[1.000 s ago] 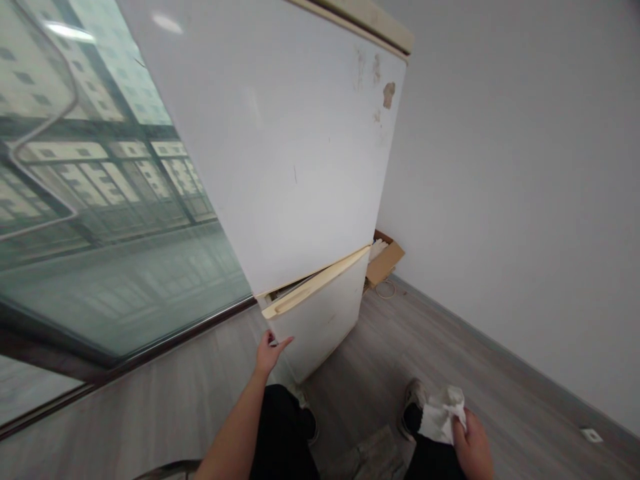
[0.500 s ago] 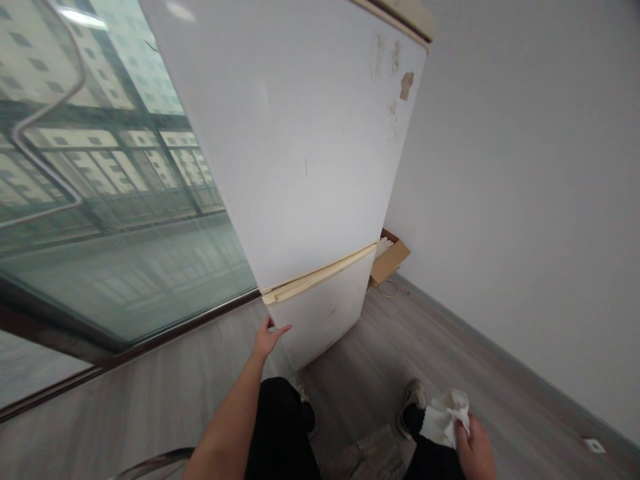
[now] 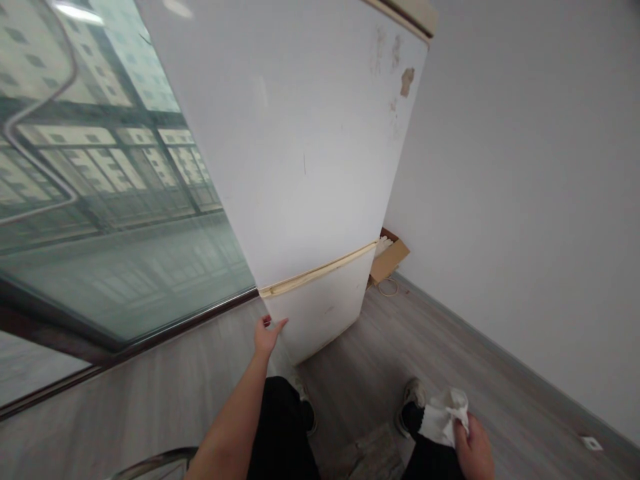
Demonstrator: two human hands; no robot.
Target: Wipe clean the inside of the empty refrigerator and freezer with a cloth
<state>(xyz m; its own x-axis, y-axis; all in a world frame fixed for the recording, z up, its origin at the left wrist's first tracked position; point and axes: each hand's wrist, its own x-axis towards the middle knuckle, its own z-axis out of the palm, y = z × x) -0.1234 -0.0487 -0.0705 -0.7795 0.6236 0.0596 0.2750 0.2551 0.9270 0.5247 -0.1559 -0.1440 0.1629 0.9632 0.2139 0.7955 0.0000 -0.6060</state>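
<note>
A tall white refrigerator stands before me, its upper door stained near the top right. Its lower door has a yellowed strip along the top and sits nearly flush with the body. My left hand grips that door's left edge, thumb on the front face and fingers curled at the side. Low on the right, my right hand is closed around a crumpled white paper towel over my right leg.
An open cardboard box with white contents lies behind the refrigerator by the wall. On the left is a glass window with a dark frame. A curved metal bar shows at the bottom left, and a wall socket at the right.
The lower refrigerator door has swung inward, narrowing the gap along its top, and my left hand has moved slightly with it. My right hand still holds the paper towel in about the same place.
</note>
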